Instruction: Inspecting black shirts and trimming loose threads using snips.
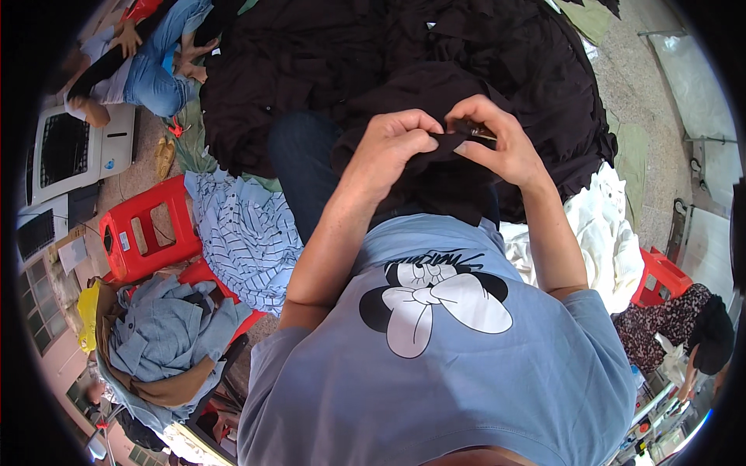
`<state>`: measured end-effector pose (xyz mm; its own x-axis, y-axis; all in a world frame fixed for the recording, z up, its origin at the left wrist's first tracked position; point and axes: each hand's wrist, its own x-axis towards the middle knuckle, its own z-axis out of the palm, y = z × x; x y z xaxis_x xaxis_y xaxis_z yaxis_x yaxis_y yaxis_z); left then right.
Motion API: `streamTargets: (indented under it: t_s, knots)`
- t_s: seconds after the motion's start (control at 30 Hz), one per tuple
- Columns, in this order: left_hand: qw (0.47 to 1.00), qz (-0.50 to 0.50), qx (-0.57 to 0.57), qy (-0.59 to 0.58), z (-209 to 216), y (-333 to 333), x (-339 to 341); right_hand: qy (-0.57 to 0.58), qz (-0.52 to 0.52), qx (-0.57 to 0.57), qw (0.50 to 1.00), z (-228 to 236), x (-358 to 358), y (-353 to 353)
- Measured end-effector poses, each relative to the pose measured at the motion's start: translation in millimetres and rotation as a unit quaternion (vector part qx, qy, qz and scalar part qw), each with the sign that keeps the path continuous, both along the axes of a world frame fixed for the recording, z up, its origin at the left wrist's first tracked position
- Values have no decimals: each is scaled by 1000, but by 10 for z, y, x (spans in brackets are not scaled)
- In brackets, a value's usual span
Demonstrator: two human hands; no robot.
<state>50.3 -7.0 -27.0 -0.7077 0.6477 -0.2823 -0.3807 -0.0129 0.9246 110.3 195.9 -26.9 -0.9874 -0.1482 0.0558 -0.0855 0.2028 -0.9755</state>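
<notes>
My left hand (395,144) is closed in a pinch on the edge of a dark garment (420,175) that drapes over my lap. Close beside it, my right hand (501,144) is curled around a small dark tool with a metal glint, apparently thread snips (480,133). The snips' tip points toward the pinched cloth; whether it touches the cloth I cannot tell. Beyond both hands spreads a large heap of dark garments (311,62).
Striped blue shirts (245,241) lie at my left, white garments (602,241) at my right. A red stool (151,229) and a container of blue-grey clothes (163,330) stand further left. Another person (159,70) sits at the far left; someone in patterned clothing (660,326) is at right.
</notes>
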Motion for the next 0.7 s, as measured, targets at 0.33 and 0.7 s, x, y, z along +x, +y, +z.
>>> streamTargets:
  t_s: [0.33,0.7]
  knots:
    - [990,-64,-58,114,-102,-19,-163,245,-96,175,949,-199,8,3]
    - [997,-72,-15,-21,2,81,-67,314,-124,263,904,-131,78,-12]
